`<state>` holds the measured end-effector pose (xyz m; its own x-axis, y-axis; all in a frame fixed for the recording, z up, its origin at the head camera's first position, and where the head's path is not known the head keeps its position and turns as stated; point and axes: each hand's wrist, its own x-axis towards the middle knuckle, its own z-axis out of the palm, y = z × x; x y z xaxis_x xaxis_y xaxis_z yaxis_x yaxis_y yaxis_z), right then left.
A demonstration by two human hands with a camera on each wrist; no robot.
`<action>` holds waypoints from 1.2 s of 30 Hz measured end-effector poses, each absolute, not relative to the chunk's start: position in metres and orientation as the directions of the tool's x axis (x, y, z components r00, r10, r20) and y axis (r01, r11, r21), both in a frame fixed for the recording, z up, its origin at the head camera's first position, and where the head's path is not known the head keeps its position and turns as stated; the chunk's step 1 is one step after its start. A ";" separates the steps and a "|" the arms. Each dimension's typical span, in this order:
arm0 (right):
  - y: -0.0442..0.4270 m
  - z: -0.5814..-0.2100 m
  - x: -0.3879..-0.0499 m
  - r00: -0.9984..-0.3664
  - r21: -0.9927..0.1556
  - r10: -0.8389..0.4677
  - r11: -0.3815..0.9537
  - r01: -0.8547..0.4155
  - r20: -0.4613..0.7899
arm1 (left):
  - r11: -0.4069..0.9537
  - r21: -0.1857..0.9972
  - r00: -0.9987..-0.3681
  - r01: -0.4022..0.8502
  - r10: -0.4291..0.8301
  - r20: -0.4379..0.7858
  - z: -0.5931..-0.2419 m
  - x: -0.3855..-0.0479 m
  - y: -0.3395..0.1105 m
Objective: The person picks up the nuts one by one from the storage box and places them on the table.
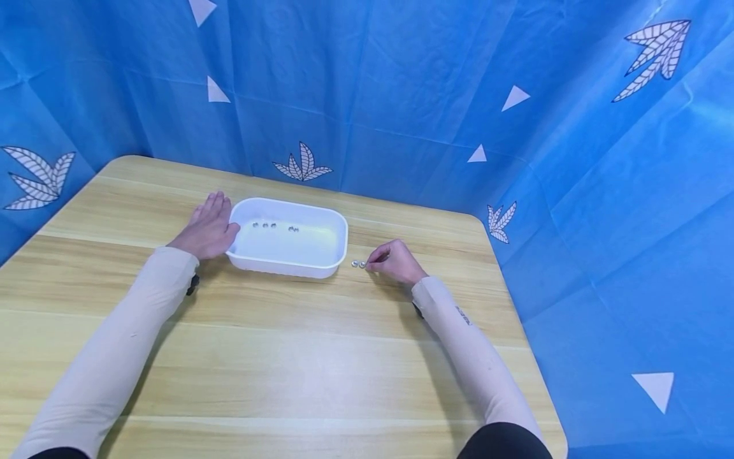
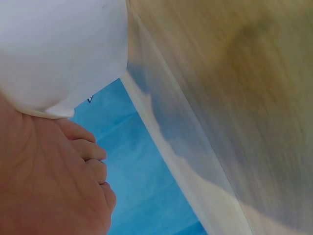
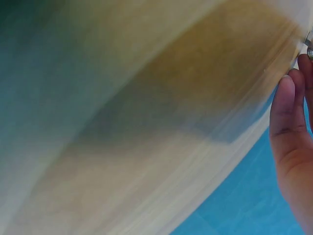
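A white plastic basin (image 1: pixel 287 268) sits on the wooden table, with several small shiny balls (image 1: pixel 273 225) scattered across its floor. Against its left wall lies my left hand (image 1: pixel 208 229), fingers extended and thumb at the rim; the left wrist view shows the palm (image 2: pixel 54 176) beside the white wall (image 2: pixel 63 49). Right of the basin, two shiny balls (image 1: pixel 355 263) are side by side on the table. The thumb and index finger of my right hand (image 1: pixel 397 262) pinch at the nearer one. In the right wrist view a ball (image 3: pixel 310 53) shows at the fingertips, partly cut off.
The light wooden table (image 1: pixel 275 357) extends toward me and to both sides. A blue curtain (image 1: pixel 401 115) with white leaf and triangle prints hangs behind the table and along its right side.
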<state>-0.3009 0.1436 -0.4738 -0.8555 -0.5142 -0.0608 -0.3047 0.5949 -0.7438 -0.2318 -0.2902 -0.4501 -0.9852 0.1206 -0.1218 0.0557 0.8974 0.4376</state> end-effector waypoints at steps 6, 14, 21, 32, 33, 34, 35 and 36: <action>0.145 -0.476 -0.302 -0.838 -0.716 -0.544 0.599 -0.358 -0.036 | 0.897 0.439 -0.985 0.050 0.117 -0.128 -0.449 -0.232 -0.289; 0.145 -0.474 -0.300 -0.843 -0.707 -0.535 0.617 -0.346 -0.055 | 0.895 0.444 -0.984 0.047 0.117 -0.131 -0.449 -0.231 -0.288; 0.144 -0.472 -0.298 -0.852 -0.712 -0.520 0.623 -0.325 -0.066 | 0.894 0.446 -0.984 0.048 0.118 -0.132 -0.449 -0.230 -0.289; 0.144 -0.472 -0.298 -0.860 -0.721 -0.506 0.621 -0.306 -0.071 | 0.897 0.440 -0.984 0.042 0.113 -0.137 -0.448 -0.230 -0.289; 0.145 -0.472 -0.297 -0.859 -0.723 -0.507 0.620 -0.305 -0.072 | 0.898 0.439 -0.984 0.042 0.113 -0.137 -0.448 -0.230 -0.289; 0.145 -0.471 -0.297 -0.858 -0.726 -0.508 0.618 -0.303 -0.074 | 0.897 0.439 -0.984 0.042 0.113 -0.136 -0.448 -0.230 -0.289; 0.146 -0.471 -0.297 -0.859 -0.726 -0.507 0.619 -0.301 -0.076 | 0.898 0.438 -0.984 0.044 0.114 -0.135 -0.448 -0.230 -0.289; 0.146 -0.471 -0.297 -0.860 -0.727 -0.504 0.619 -0.296 -0.079 | 0.898 0.438 -0.984 0.044 0.114 -0.134 -0.448 -0.230 -0.289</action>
